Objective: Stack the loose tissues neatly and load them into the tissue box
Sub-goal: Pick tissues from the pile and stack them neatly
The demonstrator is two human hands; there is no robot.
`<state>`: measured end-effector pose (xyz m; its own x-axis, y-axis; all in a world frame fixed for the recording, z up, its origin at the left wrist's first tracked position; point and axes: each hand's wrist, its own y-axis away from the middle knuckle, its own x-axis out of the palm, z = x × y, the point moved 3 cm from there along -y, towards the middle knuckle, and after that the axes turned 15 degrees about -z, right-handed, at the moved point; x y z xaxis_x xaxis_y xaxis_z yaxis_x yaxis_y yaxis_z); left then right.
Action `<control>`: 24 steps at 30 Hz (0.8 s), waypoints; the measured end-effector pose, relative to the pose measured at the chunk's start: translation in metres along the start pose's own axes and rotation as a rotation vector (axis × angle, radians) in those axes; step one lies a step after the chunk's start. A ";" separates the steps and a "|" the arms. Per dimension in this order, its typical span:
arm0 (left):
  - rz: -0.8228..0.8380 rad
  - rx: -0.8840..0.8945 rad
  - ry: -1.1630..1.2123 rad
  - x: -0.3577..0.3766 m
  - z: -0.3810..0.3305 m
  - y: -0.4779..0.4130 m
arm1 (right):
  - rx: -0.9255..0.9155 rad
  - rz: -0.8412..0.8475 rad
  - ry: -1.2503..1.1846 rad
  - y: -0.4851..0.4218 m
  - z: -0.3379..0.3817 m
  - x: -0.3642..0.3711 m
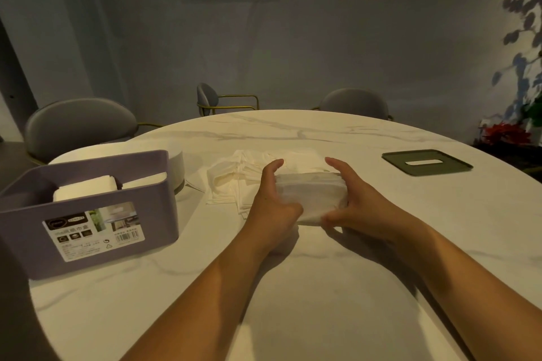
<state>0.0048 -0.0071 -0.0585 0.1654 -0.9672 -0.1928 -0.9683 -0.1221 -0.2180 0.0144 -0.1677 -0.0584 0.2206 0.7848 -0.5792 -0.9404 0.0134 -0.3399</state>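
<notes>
A white marble-look table carries a purple tissue box, open-topped, near its left edge. Just behind the box stands a white round object, partly hidden. Right of the box lie loose tissues in a spread heap, then a squared stack of tissues. Much farther right of the box, a green slotted lid lies flat.

A tissue box sits on the left side of the table, with some tissues inside it. In the middle, a stack of tissues lies between the left hand and the right hand, which hold its two ends. Loose tissues lie behind the stack and to its left. A lid lies flat on the right, well apart from the box. Three chairs stand behind the table.
</notes>
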 end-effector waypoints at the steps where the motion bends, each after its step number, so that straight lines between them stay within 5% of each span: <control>1: 0.000 0.001 -0.008 0.001 0.000 0.000 | 0.003 0.001 0.012 0.001 0.000 0.000; 24: -0.029 -0.047 0.077 -0.002 0.002 -0.005 | 0.143 -0.119 -0.177 0.001 0.002 -0.002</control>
<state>0.0102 -0.0041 -0.0590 0.1803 -0.9772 -0.1125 -0.9714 -0.1589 -0.1766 0.0126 -0.1680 -0.0560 0.2948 0.8686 -0.3983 -0.9404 0.1898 -0.2821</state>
